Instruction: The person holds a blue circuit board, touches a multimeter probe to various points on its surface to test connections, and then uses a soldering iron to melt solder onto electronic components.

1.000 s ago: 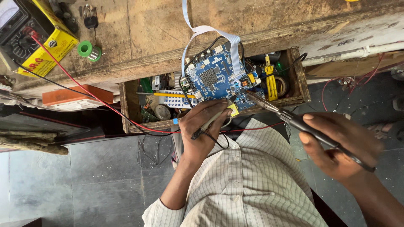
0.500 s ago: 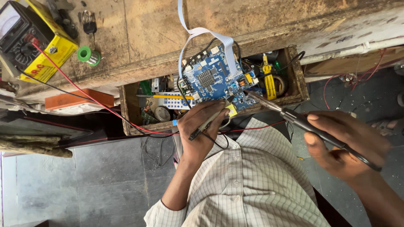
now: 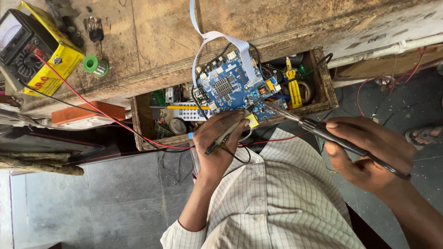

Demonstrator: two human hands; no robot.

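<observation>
Left hand [image 3: 220,138] fingers clamped on probe [image 3: 229,133]; right hand [image 3: 369,152] fingers clamped on soldering iron [image 3: 323,133]. Both tips meet on blue circuit board [image 3: 230,85]; contact point indistinct.

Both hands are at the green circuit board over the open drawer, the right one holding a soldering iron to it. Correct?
Not quite: the head view shows the circuit board is blue. The right hand does hold the soldering iron to it.

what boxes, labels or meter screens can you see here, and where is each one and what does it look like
Multimeter: top left on the wooden bench, black, with a pale meter window and round dial.
Yellow box: under and around the multimeter, rectangular, yellow with red and black print.
Yellow label: small square at the blue circuit board, by the left hand.
</observation>
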